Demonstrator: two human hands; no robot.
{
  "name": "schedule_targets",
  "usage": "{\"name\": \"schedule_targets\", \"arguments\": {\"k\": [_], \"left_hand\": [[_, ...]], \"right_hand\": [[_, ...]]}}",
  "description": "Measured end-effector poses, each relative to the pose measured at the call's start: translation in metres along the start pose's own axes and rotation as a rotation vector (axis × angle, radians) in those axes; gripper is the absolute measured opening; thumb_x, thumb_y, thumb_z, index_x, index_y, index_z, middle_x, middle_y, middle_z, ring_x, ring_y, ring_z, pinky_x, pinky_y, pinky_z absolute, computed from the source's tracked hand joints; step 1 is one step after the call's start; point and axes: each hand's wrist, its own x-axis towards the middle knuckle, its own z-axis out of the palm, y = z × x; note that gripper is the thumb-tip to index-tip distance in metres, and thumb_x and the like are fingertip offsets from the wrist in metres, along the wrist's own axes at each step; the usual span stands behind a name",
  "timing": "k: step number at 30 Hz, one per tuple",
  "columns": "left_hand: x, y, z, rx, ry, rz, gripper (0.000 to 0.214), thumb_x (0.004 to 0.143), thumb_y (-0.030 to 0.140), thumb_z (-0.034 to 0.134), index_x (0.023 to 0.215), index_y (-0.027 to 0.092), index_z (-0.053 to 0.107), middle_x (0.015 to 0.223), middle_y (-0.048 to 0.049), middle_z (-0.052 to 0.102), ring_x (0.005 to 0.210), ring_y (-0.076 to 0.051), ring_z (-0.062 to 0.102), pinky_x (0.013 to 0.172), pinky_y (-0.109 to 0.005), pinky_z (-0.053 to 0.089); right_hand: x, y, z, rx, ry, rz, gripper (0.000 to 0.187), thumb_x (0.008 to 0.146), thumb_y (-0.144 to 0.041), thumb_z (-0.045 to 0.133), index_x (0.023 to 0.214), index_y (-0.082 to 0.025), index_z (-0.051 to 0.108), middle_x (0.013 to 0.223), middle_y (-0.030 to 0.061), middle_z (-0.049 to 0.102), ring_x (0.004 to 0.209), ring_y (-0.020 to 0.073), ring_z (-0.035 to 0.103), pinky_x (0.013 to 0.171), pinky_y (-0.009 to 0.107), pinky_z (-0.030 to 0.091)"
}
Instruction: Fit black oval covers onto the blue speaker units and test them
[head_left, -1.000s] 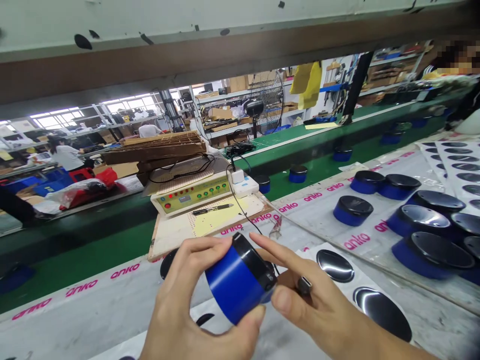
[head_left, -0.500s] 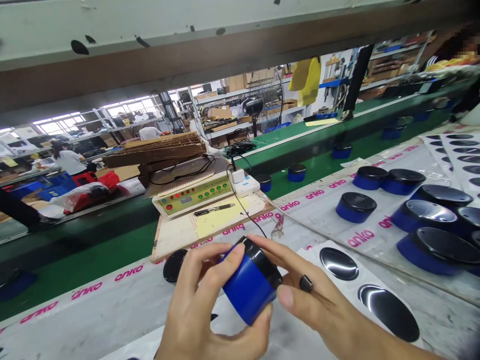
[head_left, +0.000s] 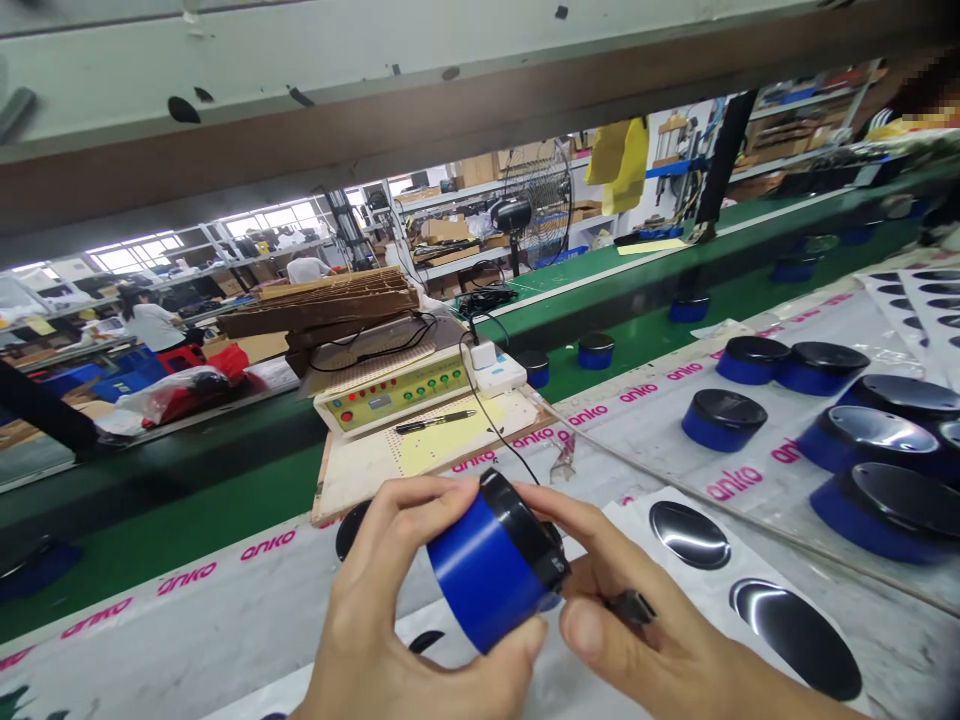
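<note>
A short blue cylinder with a black cap (head_left: 487,565) is tilted on its side in front of me. My left hand (head_left: 420,600) is closed around it, with fingers over the top and thumb underneath. A switch-like part with small white lettering shows on the cap's rim. My right hand (head_left: 637,590) is curled at the black end, its fingertips close to the cap. Between its fingers sits a small black cable plug (head_left: 631,606), partly hidden. A thin black cable (head_left: 510,445) runs from the tester box down behind this hand.
Past my hands stands a tester box (head_left: 394,390) with buttons, on a board with a pen (head_left: 435,421). Several blue-black cylinders (head_left: 724,420) stand at right. Sheets with black oval stickers (head_left: 690,533) lie beneath my hands. Behind runs a green conveyor (head_left: 645,335); a beam (head_left: 375,100) crosses overhead.
The cylinder has turned slightly, so the lettered part on its cap rim now shows. My right hand has shifted a little, and the plug in it sits lower and further right.
</note>
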Motion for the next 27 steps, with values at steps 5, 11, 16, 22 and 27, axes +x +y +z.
{"name": "schedule_targets", "arguments": {"k": [5,11,16,22,27], "left_hand": [[0.0,0.003,-0.001,-0.081,-0.007,-0.063,0.058,0.065,0.011,0.069,0.117,0.031,0.054,0.113,-0.0039,0.053,0.101,-0.025,0.063,0.086,-0.041,0.055],[0.0,-0.001,-0.003,-0.054,-0.055,-0.05,0.06,0.066,0.014,0.072,0.12,0.032,0.051,0.116,-0.0054,0.052,0.104,-0.026,0.061,0.082,-0.04,0.056],[-0.001,-0.005,-0.005,-0.058,-0.08,-0.045,0.06,0.068,0.015,0.071,0.121,0.032,0.049,0.117,-0.0056,0.051,0.106,-0.026,0.06,0.085,-0.042,0.055],[0.0,-0.005,-0.004,-0.053,-0.084,-0.044,0.06,0.068,0.016,0.071,0.122,0.033,0.049,0.118,-0.0052,0.051,0.107,-0.026,0.059,0.087,-0.042,0.054],[-0.002,-0.008,-0.003,-0.055,-0.091,-0.045,0.061,0.069,0.015,0.071,0.123,0.032,0.048,0.119,-0.0065,0.049,0.109,-0.027,0.058,0.087,-0.043,0.055]], "right_hand": [[0.003,0.003,0.001,0.014,-0.012,-0.057,0.042,0.092,-0.05,0.048,0.133,-0.045,0.041,0.098,0.0013,0.056,0.06,0.0108,0.045,0.053,0.024,0.039],[0.004,0.002,0.002,0.005,-0.011,-0.08,0.041,0.093,-0.048,0.047,0.134,-0.044,0.04,0.107,0.0016,0.056,0.059,0.009,0.043,0.051,0.022,0.034],[0.006,0.0,0.001,-0.005,-0.009,-0.087,0.041,0.093,-0.049,0.047,0.134,-0.041,0.041,0.11,0.0025,0.055,0.058,0.0086,0.042,0.05,0.023,0.033],[0.007,0.001,0.001,-0.003,-0.014,-0.102,0.039,0.094,-0.047,0.046,0.133,-0.047,0.039,0.111,-0.0003,0.055,0.059,0.0084,0.043,0.051,0.022,0.034],[0.006,0.002,0.0,0.005,-0.012,-0.099,0.039,0.094,-0.046,0.047,0.132,-0.048,0.039,0.112,-0.0005,0.055,0.06,0.0079,0.043,0.051,0.022,0.033]]}}
